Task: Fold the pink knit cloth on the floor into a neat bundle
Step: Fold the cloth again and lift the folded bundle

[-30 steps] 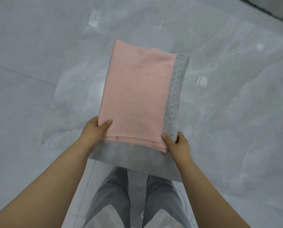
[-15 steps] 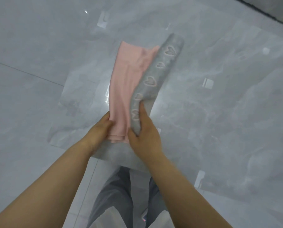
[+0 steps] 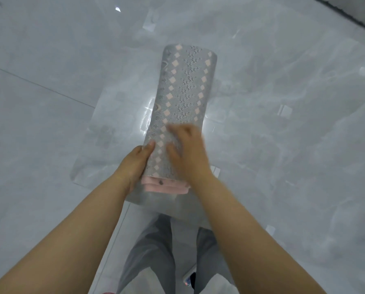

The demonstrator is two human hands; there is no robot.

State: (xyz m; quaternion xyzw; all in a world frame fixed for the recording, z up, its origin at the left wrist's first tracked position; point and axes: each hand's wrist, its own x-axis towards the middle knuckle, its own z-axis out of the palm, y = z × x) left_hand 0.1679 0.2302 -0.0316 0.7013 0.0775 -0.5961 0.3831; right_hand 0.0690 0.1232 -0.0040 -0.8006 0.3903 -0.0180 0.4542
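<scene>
The left hand (image 3: 136, 164) cups the near left edge of the pink knit cloth (image 3: 182, 115), thumb on top and fingers hidden underneath, gripping it. The right hand (image 3: 186, 152) lies flat and spread on the cloth's near end, palm down and blurred, pressing rather than grasping. The cloth is a long narrow bundle, its grey patterned face up and pink layers showing at the near end, lying on a clear plastic sheet (image 3: 105, 145) spread over the grey marbled tile floor (image 3: 294, 166).
</scene>
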